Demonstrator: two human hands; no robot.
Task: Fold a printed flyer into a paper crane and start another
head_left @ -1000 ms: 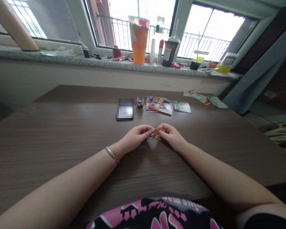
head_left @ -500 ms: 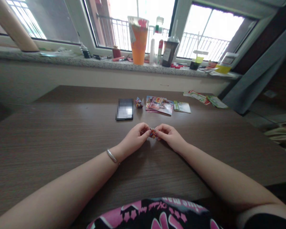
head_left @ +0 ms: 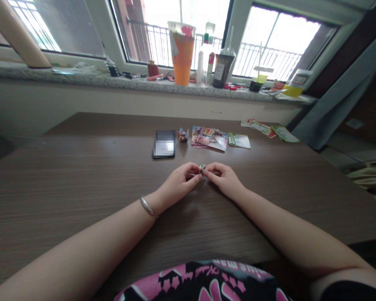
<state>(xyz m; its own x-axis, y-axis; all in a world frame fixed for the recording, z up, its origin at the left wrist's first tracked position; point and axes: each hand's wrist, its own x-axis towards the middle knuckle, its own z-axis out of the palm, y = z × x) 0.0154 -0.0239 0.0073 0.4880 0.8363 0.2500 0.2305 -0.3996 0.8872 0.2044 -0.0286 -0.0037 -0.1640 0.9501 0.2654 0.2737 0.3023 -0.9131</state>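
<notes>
A small piece of folded printed paper [head_left: 202, 169] is pinched between my two hands, just above the brown table [head_left: 113, 184]. My left hand [head_left: 184, 175] grips its left side between thumb and fingers. On the other side, my right hand [head_left: 221, 174] holds it with thumb and forefinger. Much of the paper is covered by the fingertips, so its exact shape cannot be made out. Beyond my hands stands a small folded paper figure [head_left: 183, 135] in mixed colours. To its right lies a stack of colourful printed sheets [head_left: 210, 139].
A dark flat device with a blurred face [head_left: 164, 144] lies left of the paper figure. Smaller leaflets [head_left: 240, 141] and more flyers [head_left: 285, 133] lie to the right. The windowsill [head_left: 138, 83] carries an orange drink cup [head_left: 182, 54], a dark cup [head_left: 223, 69] and bottles.
The folded paper has turned in my fingers: a paler face shows where a red and yellow patterned one was. My left thumb has shifted slightly right.
</notes>
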